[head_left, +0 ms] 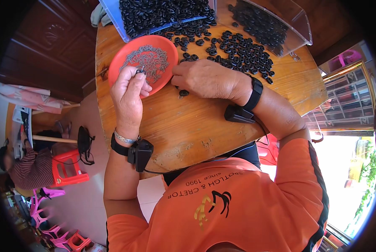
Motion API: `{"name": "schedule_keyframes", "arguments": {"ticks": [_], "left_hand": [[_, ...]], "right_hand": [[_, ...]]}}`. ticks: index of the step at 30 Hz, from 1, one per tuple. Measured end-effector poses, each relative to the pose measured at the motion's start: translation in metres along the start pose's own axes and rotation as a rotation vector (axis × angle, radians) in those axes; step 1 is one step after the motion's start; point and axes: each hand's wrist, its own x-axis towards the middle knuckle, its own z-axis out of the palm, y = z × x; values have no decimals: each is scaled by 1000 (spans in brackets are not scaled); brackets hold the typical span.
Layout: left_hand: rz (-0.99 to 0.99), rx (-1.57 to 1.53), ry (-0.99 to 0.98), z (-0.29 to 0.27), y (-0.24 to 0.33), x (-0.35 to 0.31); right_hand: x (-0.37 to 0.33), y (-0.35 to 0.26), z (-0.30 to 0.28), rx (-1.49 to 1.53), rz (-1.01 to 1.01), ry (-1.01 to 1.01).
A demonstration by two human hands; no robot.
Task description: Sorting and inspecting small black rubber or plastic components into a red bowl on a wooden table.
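My left hand [129,94] is raised over the near edge of an orange-red bowl [115,54], pinching a small black plastic piece [140,71] between thumb and forefinger. A thin metal pin seems to stick up from that piece. Many short grey metal pins [154,59] lie inside the bowl. Just right of the bowl, my right hand [209,77] is held low with its fingers curled in; whatever they may grip is hidden. One loose black piece [183,93] lies on the wood below those fingers. Beyond it spreads a pile of black two-holed pieces [242,52].
The wooden table [188,126] carries a transparent bin [114,19] heaped with black pieces at the back. Another transparent box [299,25] with black pieces leans at the back right. Black devices are strapped to both my wrists. At left a person [32,168] sits near a red stool [70,170].
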Motion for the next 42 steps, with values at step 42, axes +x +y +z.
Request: {"name": "schedule_keyframes", "arguments": {"ticks": [42], "left_hand": [[-93, 61, -105, 63, 11, -2]], "right_hand": [[-17, 19, -38, 1164, 381, 260]]}}
